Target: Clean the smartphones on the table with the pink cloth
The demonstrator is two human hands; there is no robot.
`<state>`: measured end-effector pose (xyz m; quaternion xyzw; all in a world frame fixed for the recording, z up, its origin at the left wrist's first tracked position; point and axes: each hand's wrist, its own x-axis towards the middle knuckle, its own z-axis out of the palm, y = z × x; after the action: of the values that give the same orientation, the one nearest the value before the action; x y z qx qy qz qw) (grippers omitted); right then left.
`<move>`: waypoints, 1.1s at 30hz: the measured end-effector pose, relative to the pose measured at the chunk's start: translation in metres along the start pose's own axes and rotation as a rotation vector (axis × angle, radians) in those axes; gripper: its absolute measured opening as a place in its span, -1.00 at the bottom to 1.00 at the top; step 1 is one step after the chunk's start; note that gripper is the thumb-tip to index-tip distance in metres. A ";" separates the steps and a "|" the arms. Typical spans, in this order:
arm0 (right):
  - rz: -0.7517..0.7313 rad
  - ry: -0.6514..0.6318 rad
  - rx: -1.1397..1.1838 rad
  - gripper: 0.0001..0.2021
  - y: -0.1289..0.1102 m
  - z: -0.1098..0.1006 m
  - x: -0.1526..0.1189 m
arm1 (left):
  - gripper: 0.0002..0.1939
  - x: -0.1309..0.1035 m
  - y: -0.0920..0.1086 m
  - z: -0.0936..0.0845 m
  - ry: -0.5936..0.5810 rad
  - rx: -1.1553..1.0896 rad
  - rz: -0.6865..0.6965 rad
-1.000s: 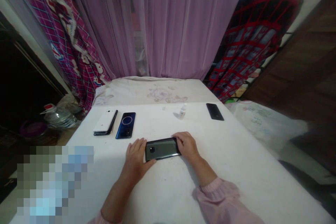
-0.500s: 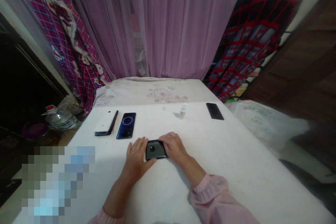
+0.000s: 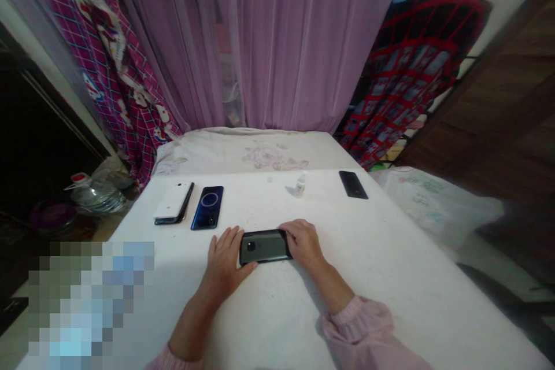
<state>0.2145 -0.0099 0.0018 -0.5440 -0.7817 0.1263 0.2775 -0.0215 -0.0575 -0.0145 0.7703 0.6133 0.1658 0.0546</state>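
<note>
A dark smartphone [image 3: 271,246] lies sideways on the white cloth, back side up, its square camera block toward the left end. My left hand [image 3: 226,257] grips that end, thumb along the near edge and fingers at the far edge. At the other end, my right hand [image 3: 302,243] is closed with its fingertips pressed onto the phone's back. Whatever those fingers may hold is hidden beneath them. Beyond my left hand lies a blue phone [image 3: 207,217] with a pale ring on its back.
A white phone [image 3: 172,203] rests on a darker one at the left. A small clear bottle [image 3: 300,186] stands farther back. Another dark phone [image 3: 353,185] lies at the back right. Purple curtains [image 3: 277,40] hang behind the table. A blurred patch covers the lower left.
My right hand has slid rightward along the phone, uncovering more of its back. My left hand keeps its hold on the left end, and the phone stays in place.
</note>
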 end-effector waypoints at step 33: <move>-0.148 -0.169 -0.055 -0.66 -0.065 0.031 0.007 | -0.30 0.000 -0.003 0.005 0.032 0.020 0.048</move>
<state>0.1445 -0.0244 0.0107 -0.4797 -0.8435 0.1292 0.2041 -0.0222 -0.0563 -0.0201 0.7827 0.5969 0.1730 0.0331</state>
